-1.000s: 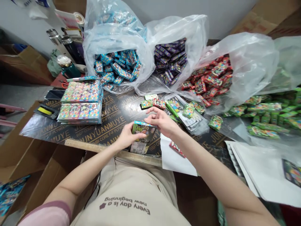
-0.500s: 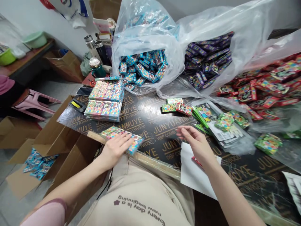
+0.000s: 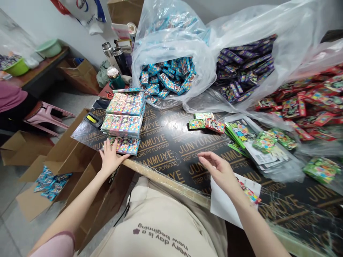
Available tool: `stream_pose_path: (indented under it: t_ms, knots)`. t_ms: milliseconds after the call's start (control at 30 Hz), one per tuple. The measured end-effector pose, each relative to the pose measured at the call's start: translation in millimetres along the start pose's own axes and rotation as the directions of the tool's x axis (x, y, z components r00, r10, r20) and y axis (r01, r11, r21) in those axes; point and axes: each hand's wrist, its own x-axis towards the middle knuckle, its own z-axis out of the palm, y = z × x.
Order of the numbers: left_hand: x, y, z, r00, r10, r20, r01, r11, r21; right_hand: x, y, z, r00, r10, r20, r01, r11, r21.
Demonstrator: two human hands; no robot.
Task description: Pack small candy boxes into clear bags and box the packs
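My left hand [image 3: 111, 157] lies with spread fingers on the near edge of a flat colourful candy pack [image 3: 127, 145]. That pack rests against the front of a stack of similar packs [image 3: 123, 110] on the black plywood tabletop [image 3: 160, 142]. My right hand [image 3: 218, 169] hovers over the table with loosely curved fingers and nothing visible in them. Beneath my right forearm is a white sheet [image 3: 222, 200], with a red, colourful packet [image 3: 249, 191] on it, partly hidden by the arm. Several small packets, one of them a red packet [image 3: 215, 125], lie farther back.
Clear plastic bags hold blue packets [image 3: 168, 76], purple packets [image 3: 243, 67] and red packets [image 3: 308, 100]. Green packs [image 3: 265, 141] lie on printed sheets at right. A cardboard box [image 3: 77, 171] stands below the table's left edge. Another person [image 3: 13, 96] is at far left.
My left hand has slid the flat candy pack left and away from me, up to the stack. My right hand stays above the table near the white sheet, where more of the red packet shows.
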Motion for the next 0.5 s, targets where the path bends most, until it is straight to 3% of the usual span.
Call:
stream_pose_path:
  t_ms: [133,300,400,500]
  knots:
    - [13.2,-12.9,2.2,0.997,0.026,0.068,-0.019,0.995,-0.103,0.9,-10.8,25.1,0.985,-0.101,0.141,0.103,0.995,-0.008]
    - [18.7,-13.1,-5.9,0.993,0.060,0.098,-0.048,0.992,-0.118,8.4,-27.0,48.8,0.948,-0.195,0.253,0.214,0.976,-0.047]
    - [15.7,-16.8,-23.9,0.984,0.084,0.159,-0.067,0.992,-0.109,31.3,-43.4,62.5,0.923,-0.241,0.301,0.259,0.966,-0.019]
    - [24.7,-33.7,-53.9,0.980,0.061,0.189,-0.030,0.986,-0.165,73.9,-61.6,82.8,0.917,-0.230,0.325,0.210,0.973,0.094]
